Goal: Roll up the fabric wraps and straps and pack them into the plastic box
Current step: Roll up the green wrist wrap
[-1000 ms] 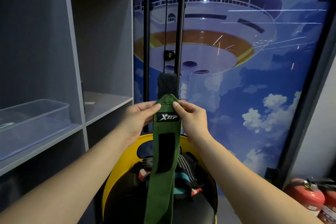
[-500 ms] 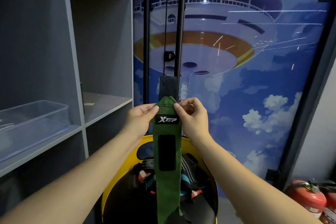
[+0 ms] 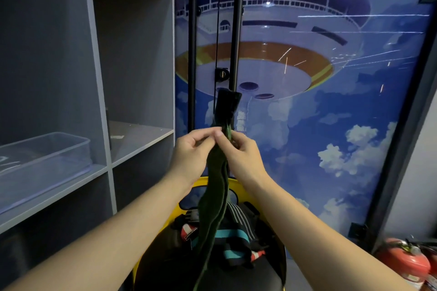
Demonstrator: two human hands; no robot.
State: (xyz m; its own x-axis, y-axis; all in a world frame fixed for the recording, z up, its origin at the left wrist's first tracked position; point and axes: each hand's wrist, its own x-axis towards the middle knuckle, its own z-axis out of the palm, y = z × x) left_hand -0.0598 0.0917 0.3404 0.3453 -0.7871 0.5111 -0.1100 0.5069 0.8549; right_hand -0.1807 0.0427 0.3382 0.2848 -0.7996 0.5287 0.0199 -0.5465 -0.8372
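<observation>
- Green wrap (image 3: 214,186): one, held up in the air in front of the person, above the yellow tub (image 3: 238,184); long axis near upright, twisted edge-on, most of its length hanging below the grip into the tub, a short dark end (image 3: 228,104) standing above the fingers.
- Left hand (image 3: 191,156): pinches the wrap near its top, fingers curled on the left side.
- Right hand (image 3: 243,158): pinches the same spot from the right; both hands meet at the strip, neither clearly nearer.
- Judgement: rolling would start at the short top end and run down the hanging length.
- Plastic box (image 3: 45,156): one, clear, on the grey shelf (image 3: 78,186) toward its front edge, well to the left of the hands; contents cannot be told.
- Other straps (image 3: 236,241): a tangled heap in the tub, number not countable.
- Fire extinguishers (image 3: 406,264): at least two, lower right.
</observation>
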